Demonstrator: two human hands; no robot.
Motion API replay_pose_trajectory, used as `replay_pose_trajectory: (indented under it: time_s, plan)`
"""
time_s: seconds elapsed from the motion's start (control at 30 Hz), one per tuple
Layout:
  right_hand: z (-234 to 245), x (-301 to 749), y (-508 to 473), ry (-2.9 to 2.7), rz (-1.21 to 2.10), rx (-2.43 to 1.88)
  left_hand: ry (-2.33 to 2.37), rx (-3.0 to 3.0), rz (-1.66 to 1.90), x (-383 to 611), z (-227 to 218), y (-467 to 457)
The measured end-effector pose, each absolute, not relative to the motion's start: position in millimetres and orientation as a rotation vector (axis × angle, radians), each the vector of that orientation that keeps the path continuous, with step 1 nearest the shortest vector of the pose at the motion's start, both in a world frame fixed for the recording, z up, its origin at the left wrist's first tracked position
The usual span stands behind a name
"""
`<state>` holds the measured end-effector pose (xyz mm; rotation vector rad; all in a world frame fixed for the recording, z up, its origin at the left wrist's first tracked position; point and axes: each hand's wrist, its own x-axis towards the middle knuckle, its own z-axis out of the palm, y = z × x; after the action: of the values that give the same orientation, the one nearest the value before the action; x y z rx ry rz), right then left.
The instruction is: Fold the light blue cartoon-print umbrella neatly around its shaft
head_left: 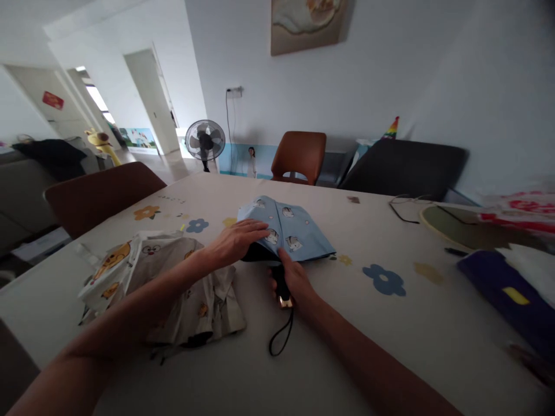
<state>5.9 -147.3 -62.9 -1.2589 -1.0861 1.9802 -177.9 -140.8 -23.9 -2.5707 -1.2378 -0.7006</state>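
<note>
A light blue folding umbrella (299, 228) with small cartoon animals lies loosely collapsed in the middle of the table, its canopy pointing away from me. My right hand (295, 281) is wrapped round its black handle, and a black wrist strap (281, 338) hangs from the end. My left hand (236, 240) lies flat on the left side of the blue canopy, fingers stretched out. Under and beside my left forearm sits a second umbrella, beige (147, 260) with yellow-brown cartoon figures, crumpled and partly hidden by the arm.
The white table (347, 346) has flower prints. At the right lie eyeglasses (405, 214), a pen (456, 252), a purple pouch (498, 283) and a red-and-white plastic bag (529, 211). Chairs (299, 153) stand round the table; a fan (205, 140) stands behind.
</note>
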Motion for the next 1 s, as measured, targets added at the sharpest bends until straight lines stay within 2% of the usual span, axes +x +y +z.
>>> replay_pose_trajectory:
  time_s: [0.4, 0.5, 0.6, 0.77, 0.87, 1.0]
  plan:
    - [-67, 6, -145, -1.058, 1.930, -1.303, -1.123, -2.977, -0.952, -188, -21, -133]
    - [-67, 7, -146, -1.062, 1.918, -1.283, -1.264, -2.986, -0.786, -192, -23, -131]
    - [-69, 7, -144, -1.057, 1.925, -1.246, -1.531, -2.721, -0.688, -198, -28, -131]
    - [-67, 8, -145, -1.049, 1.908, -1.251, -2.025, -2.166, -1.069, -206, -37, -126]
    - [-65, 8, -147, -1.018, 1.903, -1.213, -2.238, -2.096, -1.334, -211, -37, -119]
    - [-69, 9, -144, -0.917, 1.850, -1.118, -2.011, -2.293, -1.560, -217, -34, -113]
